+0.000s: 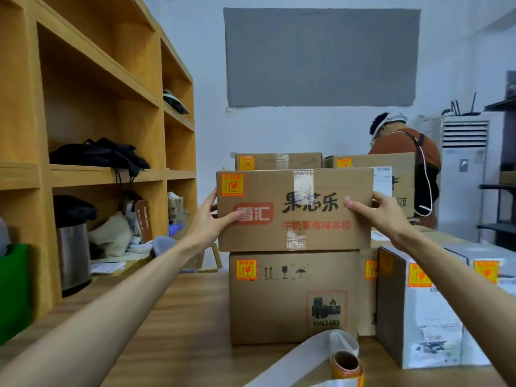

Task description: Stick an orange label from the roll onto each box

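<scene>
A flat cardboard box (pixel 307 213) with Chinese print and an orange label (pixel 232 185) at its top left lies on top of a larger cardboard box (pixel 279 300), which bears an orange label (pixel 246 269) too. My left hand (pixel 212 219) grips the top box's left end, thumb on the front. My right hand (pixel 379 213) grips its right end. The label roll (pixel 346 365) stands on the wooden table (pixel 178 325) in front of the stack, with a white backing strip (pixel 307 350) trailing from it.
A white and black box (pixel 427 311) with orange labels stands to the right. More labelled boxes (pixel 277 161) sit behind the stack. Wooden shelves (pixel 97 129) with bags and a flask line the left. A person in an orange shirt (pixel 405 152) stands at the back right.
</scene>
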Demonstrator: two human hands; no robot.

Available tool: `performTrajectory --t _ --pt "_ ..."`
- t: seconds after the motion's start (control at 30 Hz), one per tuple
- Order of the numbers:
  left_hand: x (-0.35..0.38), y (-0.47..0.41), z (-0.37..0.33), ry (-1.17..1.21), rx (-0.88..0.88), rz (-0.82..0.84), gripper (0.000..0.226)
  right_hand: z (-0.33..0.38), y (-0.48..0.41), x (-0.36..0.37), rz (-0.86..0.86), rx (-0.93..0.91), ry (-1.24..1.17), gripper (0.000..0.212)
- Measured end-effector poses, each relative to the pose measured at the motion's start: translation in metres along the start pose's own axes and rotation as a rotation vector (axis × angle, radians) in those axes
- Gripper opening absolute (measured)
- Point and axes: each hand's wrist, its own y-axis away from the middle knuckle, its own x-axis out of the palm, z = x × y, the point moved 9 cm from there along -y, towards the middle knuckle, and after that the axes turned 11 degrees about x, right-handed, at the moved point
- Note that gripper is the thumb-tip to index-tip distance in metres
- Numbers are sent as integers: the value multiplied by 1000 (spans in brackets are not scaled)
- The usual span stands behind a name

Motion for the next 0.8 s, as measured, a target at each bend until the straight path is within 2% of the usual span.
performTrajectory --t 0.17,0.33,0.43,0.63,0.7,0.8 --pt "7 -2 18 10 -5 -20 81 -9 -8 3 5 -28 63 50" --pt "9 -1 25 -15 -14 -50 67 -11 -14 10 -13 -57 80 50" --pt "10 -2 27 -27 -22 -52 72 -12 -14 13 -32 -68 94 51" --pt "12 1 28 -10 -20 -34 67 -13 -5 15 -101 -59 148 53" --pt "15 1 30 -6 -29 -22 70 -15 -3 16 -98 -55 157 50" --pt "12 0 30 3 -58 7 81 -12 -3 17 -60 -27 204 61"
